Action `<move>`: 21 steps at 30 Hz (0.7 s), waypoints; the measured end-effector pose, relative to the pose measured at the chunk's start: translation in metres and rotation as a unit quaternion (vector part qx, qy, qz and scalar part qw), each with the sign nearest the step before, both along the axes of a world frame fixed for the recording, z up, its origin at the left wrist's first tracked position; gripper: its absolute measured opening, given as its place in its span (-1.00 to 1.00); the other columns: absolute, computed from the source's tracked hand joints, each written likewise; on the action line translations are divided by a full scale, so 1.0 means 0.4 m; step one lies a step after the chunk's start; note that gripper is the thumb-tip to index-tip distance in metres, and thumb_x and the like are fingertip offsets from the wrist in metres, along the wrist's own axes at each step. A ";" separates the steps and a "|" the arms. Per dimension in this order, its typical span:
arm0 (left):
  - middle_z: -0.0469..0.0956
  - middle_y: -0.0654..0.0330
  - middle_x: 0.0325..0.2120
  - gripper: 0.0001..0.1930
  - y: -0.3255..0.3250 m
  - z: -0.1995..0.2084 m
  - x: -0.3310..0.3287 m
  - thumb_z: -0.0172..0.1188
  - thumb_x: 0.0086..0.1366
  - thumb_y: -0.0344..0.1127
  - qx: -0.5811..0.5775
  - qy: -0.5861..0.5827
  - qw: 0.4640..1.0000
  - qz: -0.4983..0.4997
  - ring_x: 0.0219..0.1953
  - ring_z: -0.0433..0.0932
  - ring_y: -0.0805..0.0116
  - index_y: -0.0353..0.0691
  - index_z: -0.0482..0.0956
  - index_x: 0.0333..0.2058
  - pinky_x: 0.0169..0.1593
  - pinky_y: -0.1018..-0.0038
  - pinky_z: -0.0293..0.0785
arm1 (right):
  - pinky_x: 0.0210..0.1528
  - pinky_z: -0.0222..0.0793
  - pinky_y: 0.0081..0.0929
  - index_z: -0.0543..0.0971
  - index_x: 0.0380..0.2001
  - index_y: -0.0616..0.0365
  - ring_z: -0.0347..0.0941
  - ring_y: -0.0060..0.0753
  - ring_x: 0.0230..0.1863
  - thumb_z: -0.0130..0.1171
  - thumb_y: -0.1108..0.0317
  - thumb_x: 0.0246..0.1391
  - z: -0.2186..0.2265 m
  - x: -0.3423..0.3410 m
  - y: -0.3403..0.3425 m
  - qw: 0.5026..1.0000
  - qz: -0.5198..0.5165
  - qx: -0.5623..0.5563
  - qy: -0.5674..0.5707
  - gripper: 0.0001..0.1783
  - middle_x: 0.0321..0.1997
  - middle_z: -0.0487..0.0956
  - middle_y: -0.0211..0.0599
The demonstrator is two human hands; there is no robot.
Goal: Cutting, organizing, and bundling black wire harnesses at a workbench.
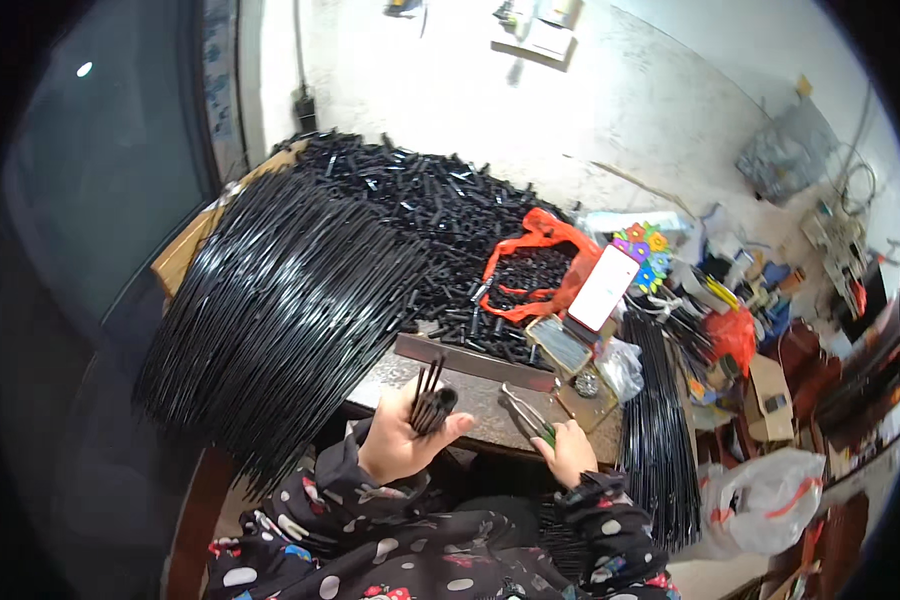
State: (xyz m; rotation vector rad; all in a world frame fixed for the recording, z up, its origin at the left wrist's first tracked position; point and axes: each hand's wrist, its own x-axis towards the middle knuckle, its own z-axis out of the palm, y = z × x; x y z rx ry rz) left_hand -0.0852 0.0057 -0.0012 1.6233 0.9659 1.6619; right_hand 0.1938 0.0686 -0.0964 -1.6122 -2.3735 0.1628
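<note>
Several black rods (432, 405) in left hand (395, 445), partly hidden, fingers curled, pliers (522, 405) in right hand (572, 453), fingers wrapped over handle (547, 436)

1. Before the brown strip (475, 362), bare tabletop (485, 402) leaves a narrow passage.
2. Pliers (520, 403) near its right end crowd that passage.
3. Beyond it, heaped short black pieces (410, 195) block the way.
4. Long black rods (280, 290) obstruct its left.

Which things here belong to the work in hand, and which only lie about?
Likely work: green-handled metal pliers, right hand; slim black rods, left hand; heaped short black tubes; long glossy black rods.
Likely clutter: white rectangular phone; multicoloured flower ornament.
</note>
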 end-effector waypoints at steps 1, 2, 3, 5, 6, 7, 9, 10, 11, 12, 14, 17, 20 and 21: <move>0.25 0.37 -0.72 -0.75 -0.003 -0.013 -0.004 0.28 0.06 -0.31 -0.007 -0.002 1.000 -0.015 -0.64 0.17 0.65 -0.26 0.36 -0.48 -0.57 0.63 0.14 | -0.23 0.28 -0.25 0.43 -0.33 0.28 0.31 -0.03 -0.25 0.14 0.07 -0.08 -0.024 0.002 -0.001 1.000 -0.014 0.011 -0.020 -0.56 -0.30 0.38 -0.07; 0.28 0.36 -0.70 -0.76 0.000 -0.021 -0.003 0.28 0.05 -0.32 -0.014 -0.027 0.999 -0.034 -0.62 0.20 0.65 -0.25 0.36 -0.48 -0.55 0.63 0.15 | -0.23 0.28 -0.25 0.43 -0.33 0.28 0.31 -0.03 -0.25 0.14 0.07 -0.08 -0.041 0.006 0.002 0.999 -0.026 0.009 -0.016 -0.56 -0.30 0.38 -0.07; 0.31 0.35 -0.68 -0.76 -0.001 -0.027 -0.003 0.29 0.05 -0.33 -0.023 -0.051 0.997 -0.050 -0.60 0.23 0.64 -0.25 0.36 -0.49 -0.53 0.63 0.17 | -0.21 0.26 -0.25 0.40 -0.25 0.26 0.29 -0.06 -0.21 0.14 0.08 -0.09 -0.054 0.004 0.004 0.998 -0.029 0.023 -0.043 -0.53 -0.26 0.37 -0.10; 0.36 0.35 -0.64 -0.77 -0.006 -0.022 -0.005 0.28 0.06 -0.35 -0.071 -0.153 0.981 -0.097 -0.57 0.27 0.64 -0.23 0.36 -0.52 -0.48 0.65 0.19 | -0.19 0.25 -0.25 0.38 -0.17 0.25 0.28 -0.08 -0.18 0.14 0.08 -0.09 -0.063 0.006 0.000 0.996 -0.043 0.034 -0.065 -0.49 -0.22 0.35 -0.12; 0.36 0.38 -0.63 -0.79 -0.001 -0.022 -0.013 0.26 0.07 -0.38 -0.062 -0.158 0.980 -0.105 -0.58 0.28 0.64 -0.23 0.35 -0.52 -0.47 0.67 0.20 | -0.16 0.23 -0.26 0.34 -0.11 0.24 0.27 -0.10 -0.16 0.13 0.11 -0.09 -0.059 0.010 -0.003 0.994 -0.031 0.055 -0.087 -0.46 -0.19 0.34 -0.13; 0.37 0.36 -0.64 -0.80 0.007 -0.031 -0.028 0.25 0.08 -0.39 -0.048 -0.148 0.981 -0.117 -0.58 0.30 0.63 -0.23 0.35 -0.51 -0.46 0.68 0.23 | -0.14 0.22 -0.26 0.30 -0.04 0.23 0.26 -0.11 -0.14 0.13 0.13 -0.09 -0.053 0.014 -0.006 0.991 -0.019 0.075 -0.110 -0.43 -0.15 0.33 -0.14; 0.38 0.30 -0.63 -0.78 0.018 -0.029 -0.034 0.23 0.09 -0.39 -0.035 -0.200 0.966 -0.160 -0.58 0.32 0.60 -0.25 0.32 -0.47 -0.47 0.66 0.26 | -0.09 0.21 -0.22 0.24 0.02 0.26 0.25 -0.07 -0.10 0.10 0.18 -0.06 -0.028 0.027 0.010 0.993 -0.014 0.038 -0.110 -0.40 -0.09 0.32 -0.11; 0.38 0.25 -0.62 -0.77 0.023 -0.036 -0.038 0.22 0.10 -0.39 -0.013 -0.196 0.969 -0.148 -0.58 0.34 0.57 -0.26 0.29 -0.47 -0.47 0.65 0.29 | -0.06 0.20 -0.21 0.25 0.00 0.28 0.24 -0.05 -0.07 0.09 0.20 -0.06 -0.006 0.034 0.045 0.998 0.043 0.030 -0.045 -0.42 -0.07 0.31 -0.10; 0.37 0.23 -0.62 -0.76 0.029 -0.045 -0.039 0.22 0.10 -0.41 -0.008 -0.210 0.966 -0.153 -0.57 0.34 0.54 -0.26 0.27 -0.47 -0.47 0.64 0.30 | -0.02 0.19 -0.20 0.27 -0.02 0.30 0.23 -0.03 -0.04 0.09 0.22 -0.06 0.016 0.030 0.087 0.994 0.104 0.022 0.023 -0.45 -0.06 0.31 -0.08; 0.38 0.23 -0.62 -0.76 0.034 -0.052 -0.041 0.22 0.10 -0.42 -0.011 -0.204 0.967 -0.150 -0.57 0.35 0.53 -0.26 0.27 -0.47 -0.47 0.63 0.30 | 0.00 0.17 -0.19 0.29 -0.03 0.29 0.22 -0.02 -0.02 0.08 0.25 -0.05 0.076 0.020 0.125 0.992 0.076 0.052 0.081 -0.47 -0.04 0.30 -0.06; 0.39 0.22 -0.62 -0.77 0.036 -0.064 -0.041 0.21 0.09 -0.45 -0.029 -0.185 0.971 -0.149 -0.56 0.36 0.52 -0.25 0.27 -0.47 -0.47 0.62 0.30 | 0.02 0.16 -0.20 0.33 -0.05 0.26 0.21 -0.02 0.01 0.09 0.29 -0.06 0.158 0.008 0.230 0.980 0.016 0.147 0.135 -0.52 -0.02 0.29 -0.06; 0.39 0.20 -0.62 -0.77 0.040 -0.071 -0.041 0.19 0.08 -0.49 -0.046 -0.168 0.970 -0.171 -0.56 0.38 0.48 -0.25 0.26 -0.48 -0.48 0.58 0.31 | 0.03 0.15 -0.25 0.39 -0.11 0.19 0.17 -0.03 0.05 0.11 0.36 -0.10 0.203 0.029 0.367 0.946 -0.055 0.316 0.042 -0.59 0.01 0.29 -0.12; 0.36 0.18 -0.65 -0.77 0.055 -0.083 -0.043 0.19 0.08 -0.50 -0.051 -0.214 0.956 -0.195 -0.59 0.36 0.45 -0.25 0.24 -0.47 -0.50 0.57 0.32 | 0.11 0.04 -0.18 0.41 -0.04 -0.03 0.04 -0.06 0.16 0.12 0.27 -0.09 0.179 0.048 0.449 0.933 -0.085 0.348 -0.024 -0.55 0.15 0.18 -0.23; 0.36 0.18 -0.65 -0.77 0.058 -0.084 -0.048 0.19 0.09 -0.49 -0.056 -0.218 0.957 -0.185 -0.59 0.36 0.45 -0.25 0.24 -0.47 -0.49 0.56 0.33 | 0.14 -0.01 -0.14 0.40 -0.02 -0.10 -0.01 -0.06 0.19 0.11 0.23 -0.08 0.169 0.047 0.473 0.923 -0.090 0.369 -0.067 -0.53 0.19 0.14 -0.25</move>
